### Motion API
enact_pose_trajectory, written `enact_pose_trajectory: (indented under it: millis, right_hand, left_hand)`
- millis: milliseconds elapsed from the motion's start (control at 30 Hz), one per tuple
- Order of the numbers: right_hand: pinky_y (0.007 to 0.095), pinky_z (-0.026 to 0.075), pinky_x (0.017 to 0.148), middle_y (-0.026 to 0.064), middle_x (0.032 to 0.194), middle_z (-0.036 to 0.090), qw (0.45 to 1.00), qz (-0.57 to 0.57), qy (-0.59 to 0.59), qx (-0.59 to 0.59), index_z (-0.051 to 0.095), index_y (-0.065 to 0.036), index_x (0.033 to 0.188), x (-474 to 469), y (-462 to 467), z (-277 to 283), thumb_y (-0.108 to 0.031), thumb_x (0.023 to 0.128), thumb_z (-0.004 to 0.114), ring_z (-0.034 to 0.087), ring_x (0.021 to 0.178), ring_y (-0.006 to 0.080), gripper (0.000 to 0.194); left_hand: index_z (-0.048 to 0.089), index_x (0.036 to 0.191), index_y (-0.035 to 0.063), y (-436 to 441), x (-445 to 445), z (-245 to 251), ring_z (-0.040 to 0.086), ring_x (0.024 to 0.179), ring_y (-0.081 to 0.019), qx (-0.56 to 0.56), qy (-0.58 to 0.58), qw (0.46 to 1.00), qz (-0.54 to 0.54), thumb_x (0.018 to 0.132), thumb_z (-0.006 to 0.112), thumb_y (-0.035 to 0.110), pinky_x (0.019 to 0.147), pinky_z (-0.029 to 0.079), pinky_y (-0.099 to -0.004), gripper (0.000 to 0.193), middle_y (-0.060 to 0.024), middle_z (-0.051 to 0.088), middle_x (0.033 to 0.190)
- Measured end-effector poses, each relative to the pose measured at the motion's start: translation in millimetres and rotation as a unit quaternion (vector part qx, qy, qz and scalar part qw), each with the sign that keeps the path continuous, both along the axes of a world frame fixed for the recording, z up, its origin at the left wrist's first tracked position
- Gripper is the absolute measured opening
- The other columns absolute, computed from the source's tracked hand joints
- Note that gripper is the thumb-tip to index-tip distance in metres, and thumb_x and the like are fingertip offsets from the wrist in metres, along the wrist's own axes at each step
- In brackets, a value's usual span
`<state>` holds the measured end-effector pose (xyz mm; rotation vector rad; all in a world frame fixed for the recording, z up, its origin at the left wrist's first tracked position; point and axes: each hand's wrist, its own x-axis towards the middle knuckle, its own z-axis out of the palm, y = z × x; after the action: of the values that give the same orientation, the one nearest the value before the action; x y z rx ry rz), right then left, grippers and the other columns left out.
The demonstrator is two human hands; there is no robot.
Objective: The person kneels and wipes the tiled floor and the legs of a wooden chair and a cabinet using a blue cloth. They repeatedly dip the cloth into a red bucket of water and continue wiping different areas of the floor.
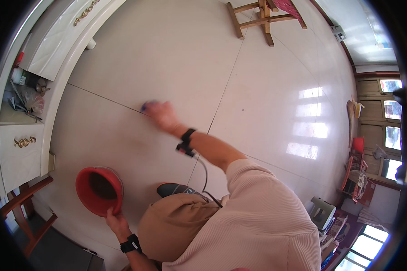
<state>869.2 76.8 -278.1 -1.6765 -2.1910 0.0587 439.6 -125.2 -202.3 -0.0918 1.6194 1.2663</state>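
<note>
My left hand [117, 222] grips the near rim of a red plastic bucket [83, 200], which is tilted with its dark inside showing. My right hand [162, 115] is reached out low over the pale tiled floor [190, 78], blurred by motion. Its fingers are closed over a small dark blue thing [148, 105], mostly hidden, perhaps a cloth. A black strap with a cable circles my right wrist. My left wrist also wears a black strap. A dark shoe [176, 189] shows beside my bent knee.
White cabinets [20, 149] with ornate handles line the left, with an open shelf of odds and ends. A wooden stool [264, 20] stands at the top. Dark red wooden chair parts [30, 210] are at the lower left. Furniture and a red container [358, 144] stand along the right.
</note>
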Motion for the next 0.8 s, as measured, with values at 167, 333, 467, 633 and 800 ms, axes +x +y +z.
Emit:
enact_pose_trajectory:
  millis: [167,333,467,633,800]
  right_hand:
    - [0.0496,0.049,0.073,0.0072,0.105,0.064,0.878,-0.452,-0.159,-0.003,0.066,-0.021,0.116,268,-51,6,-0.016,0.089,0.058,0.061,0.093,0.0313,0.029]
    - [0.0468,0.052,0.081,0.0077,0.113,0.066,0.756,-0.642,-0.025,0.124,0.072,-0.02,0.107,330,-82,23,-0.01,0.083,0.057,0.061,0.099,0.0334,0.03]
    - [0.0474,0.044,0.08,0.0125,0.112,0.066,0.949,-0.311,0.033,0.046,0.061,-0.009,0.12,174,20,1,-0.014,0.091,0.053,0.061,0.093,0.033,0.031]
    - [0.045,0.042,0.092,0.0073,0.126,0.061,0.992,0.08,-0.04,0.093,0.061,-0.013,0.126,34,81,-24,-0.019,0.094,0.053,0.056,0.115,0.0296,0.033]
    - [0.0531,0.043,0.083,0.0102,0.115,0.062,0.942,-0.323,-0.068,-0.056,0.057,-0.012,0.122,202,56,7,-0.02,0.093,0.053,0.056,0.106,0.0335,0.03]
  left_hand:
    - [0.045,0.14,0.0007,-1,0,3,0.058,0.114,-0.0292,-0.004,0.015,1.0,-0.017,0.087,0.061,-0.002,0.093,0.053,-0.0411,0.056,-0.0128,0.054,0.137]
    - [0.045,0.14,-0.0005,-7,-4,-5,0.059,0.113,-0.0285,-0.011,0.019,0.999,-0.031,0.088,0.059,0.0,0.093,0.053,-0.0399,0.054,-0.0123,0.055,0.136]
    - [0.046,0.139,-0.002,-6,-13,-6,0.06,0.111,-0.0268,-0.033,0.012,0.999,-0.036,0.09,0.058,0.001,0.091,0.053,-0.0395,0.051,-0.0127,0.057,0.133]
    - [0.047,0.137,-0.0039,-7,-14,-1,0.062,0.108,-0.0262,-0.028,-0.004,0.998,-0.049,0.09,0.059,0.002,0.089,0.054,-0.0384,0.048,-0.0137,0.059,0.13]
    - [0.046,0.137,-0.0035,-5,-10,1,0.063,0.105,-0.0265,-0.019,-0.015,0.999,-0.028,0.089,0.059,0.0,0.088,0.055,-0.0373,0.05,-0.0136,0.059,0.129]
